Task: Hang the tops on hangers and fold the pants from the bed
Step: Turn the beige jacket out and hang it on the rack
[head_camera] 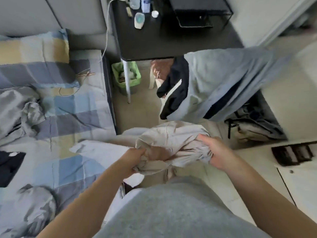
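Beige garment (171, 140) is held bunched in front of the person's waist, just off the near edge of the bed (72, 114) and above the pale floor. Whether it is a top or pants cannot be told from its crumpled shape. The left hand (133, 160) is closed in a fist round a twisted wad of the cloth. The right hand (221, 153) grips a gathered edge, thumb on top and fingers curled beneath. On the bed's checked blue, grey and cream cover, crumpled grey clothes (17, 110) are seen at the left. A second grey heap (34, 203) lies nearer the person, and a navy garment (8, 165) is cut off by the left edge. A matching checked pillow (34, 57) is set at the head of the bed. A pale blue top (223, 79) with navy panels hangs to the right, blurred. Behind it a black desk (163, 38) carries small bottles (139, 20). A green bin (127, 74) stands under the desk, and a backpack (253, 127) lies on the floor at the right.
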`<state>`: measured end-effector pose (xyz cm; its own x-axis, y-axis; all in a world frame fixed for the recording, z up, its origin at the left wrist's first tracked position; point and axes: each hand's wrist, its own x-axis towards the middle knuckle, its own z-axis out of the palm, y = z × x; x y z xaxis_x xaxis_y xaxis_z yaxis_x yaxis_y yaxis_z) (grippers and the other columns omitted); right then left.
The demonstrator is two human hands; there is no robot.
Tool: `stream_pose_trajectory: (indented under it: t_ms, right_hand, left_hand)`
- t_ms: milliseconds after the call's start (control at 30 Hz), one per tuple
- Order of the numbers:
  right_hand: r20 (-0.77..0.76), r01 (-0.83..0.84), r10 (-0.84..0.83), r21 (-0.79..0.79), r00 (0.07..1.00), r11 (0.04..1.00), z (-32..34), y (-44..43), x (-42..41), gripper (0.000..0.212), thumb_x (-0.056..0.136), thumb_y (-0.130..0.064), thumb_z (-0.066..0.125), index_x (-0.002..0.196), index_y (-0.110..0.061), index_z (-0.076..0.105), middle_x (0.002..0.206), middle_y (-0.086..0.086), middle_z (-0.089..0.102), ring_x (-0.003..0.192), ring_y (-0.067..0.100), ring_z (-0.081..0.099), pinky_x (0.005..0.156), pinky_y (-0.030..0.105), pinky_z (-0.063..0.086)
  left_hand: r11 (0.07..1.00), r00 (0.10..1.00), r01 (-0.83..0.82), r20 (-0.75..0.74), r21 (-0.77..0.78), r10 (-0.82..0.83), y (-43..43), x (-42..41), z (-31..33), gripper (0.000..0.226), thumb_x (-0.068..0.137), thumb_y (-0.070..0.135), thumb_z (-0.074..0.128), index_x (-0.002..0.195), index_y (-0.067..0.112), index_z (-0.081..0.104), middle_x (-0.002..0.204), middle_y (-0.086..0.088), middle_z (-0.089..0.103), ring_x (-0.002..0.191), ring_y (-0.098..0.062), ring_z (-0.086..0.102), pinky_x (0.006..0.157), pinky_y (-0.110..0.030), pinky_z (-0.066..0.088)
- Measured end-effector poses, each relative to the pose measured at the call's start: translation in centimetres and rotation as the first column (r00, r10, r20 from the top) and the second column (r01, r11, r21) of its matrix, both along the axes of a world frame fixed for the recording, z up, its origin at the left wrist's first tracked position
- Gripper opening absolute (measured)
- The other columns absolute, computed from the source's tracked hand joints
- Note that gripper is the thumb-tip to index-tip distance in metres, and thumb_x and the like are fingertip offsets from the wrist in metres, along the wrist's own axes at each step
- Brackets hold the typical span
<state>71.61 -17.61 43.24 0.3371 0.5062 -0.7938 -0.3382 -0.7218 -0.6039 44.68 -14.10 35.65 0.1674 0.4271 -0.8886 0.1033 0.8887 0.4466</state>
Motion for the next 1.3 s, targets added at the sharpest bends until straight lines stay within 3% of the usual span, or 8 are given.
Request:
stream_pose_trajectory:
  t_ms: [67,200,333,500,733,933,1133,1300]
  right_hand:
    - [-0.038,0.142,-0.141,0.030,0.989,0.989,0.9,-1.3,3.4,0.038,0.099,-0.024,0.060,0.121,0.006,0.064,0.111,0.028,0.070,0.099,0.042,0.070,0.083,0.046,0.058]
    - [-0.132,0.413,-0.398,0.123,0.908,0.902,2.9,-3.1,10.7,0.041,0.101,-0.031,0.055,0.125,0.001,0.064,0.121,0.024,0.069,0.112,0.040,0.066,0.093,0.048,0.054]
    - [-0.221,0.550,-0.509,0.210,0.832,0.808,5.5,-3.7,18.5,0.045,0.103,-0.032,0.052,0.134,0.001,0.059,0.131,0.022,0.063,0.124,0.038,0.059,0.110,0.053,0.042]
    - [-0.182,0.577,-0.549,0.323,0.816,0.750,9.5,-3.7,28.8,0.041,0.102,-0.028,0.057,0.135,-0.003,0.060,0.134,0.019,0.063,0.124,0.036,0.060,0.109,0.052,0.045]
    - [-0.109,0.504,-0.528,0.507,0.842,0.699,14.5,-2.7,41.5,0.036,0.099,-0.023,0.060,0.126,0.001,0.065,0.125,0.020,0.068,0.117,0.036,0.065,0.105,0.051,0.049]
    - [-0.024,0.449,-0.583,0.664,0.812,0.598,20.0,1.7,49.4,0.033,0.098,-0.019,0.061,0.128,-0.004,0.064,0.119,0.014,0.072,0.110,0.029,0.070,0.096,0.045,0.055]
    - [0.076,0.373,-0.674,0.785,0.735,0.495,27.2,7.1,55.2,0.026,0.099,-0.017,0.059,0.121,-0.003,0.065,0.113,0.014,0.073,0.102,0.029,0.072,0.089,0.044,0.059]
    - [0.124,0.370,-0.795,0.835,0.594,0.407,33.9,11.8,59.0,0.032,0.096,-0.017,0.064,0.123,0.000,0.062,0.111,0.016,0.074,0.099,0.029,0.073,0.087,0.043,0.058]
  left_hand:
    - [0.999,0.997,0.044,0.058,0.004,-0.045,1.2,4.3,1.4,0.030,0.102,0.029,0.056,0.092,0.003,0.065,0.068,-0.007,0.071,0.056,-0.018,0.068,0.043,-0.021,0.048]
    - [0.994,0.977,0.101,0.188,0.031,-0.105,2.9,13.7,4.7,0.034,0.099,0.032,0.062,0.105,-0.001,0.069,0.092,-0.014,0.077,0.079,-0.024,0.076,0.060,-0.029,0.059]
    - [0.985,0.942,0.162,0.291,0.053,-0.170,4.0,24.1,7.8,0.037,0.100,0.036,0.059,0.113,0.002,0.068,0.091,-0.012,0.077,0.079,-0.021,0.076,0.059,-0.028,0.058]
    - [0.962,0.863,0.243,0.425,0.125,-0.274,5.9,37.0,11.2,0.051,0.096,0.042,0.060,0.128,0.003,0.062,0.124,-0.017,0.069,0.115,-0.031,0.067,0.100,-0.043,0.053]
    - [0.935,0.753,0.209,0.562,0.288,-0.341,10.1,51.7,17.8,0.040,0.103,0.032,0.052,0.131,0.004,0.060,0.126,-0.017,0.068,0.115,-0.030,0.067,0.087,-0.039,0.058]
    - [0.905,0.725,0.170,0.572,0.390,-0.383,15.7,61.4,24.0,0.041,0.103,0.029,0.053,0.125,-0.006,0.058,0.111,-0.025,0.071,0.096,-0.034,0.074,0.066,-0.036,0.061]
    - [0.834,0.622,0.173,0.598,0.525,-0.506,22.5,70.6,31.5,0.027,0.103,0.023,0.054,0.117,0.001,0.061,0.098,-0.015,0.069,0.084,-0.026,0.073,0.067,-0.035,0.061]
    - [0.726,0.518,0.205,0.557,0.656,-0.650,27.5,76.7,38.9,0.020,0.103,0.019,0.053,0.087,0.010,0.061,0.081,-0.006,0.060,0.070,-0.016,0.063,0.067,-0.028,0.054]
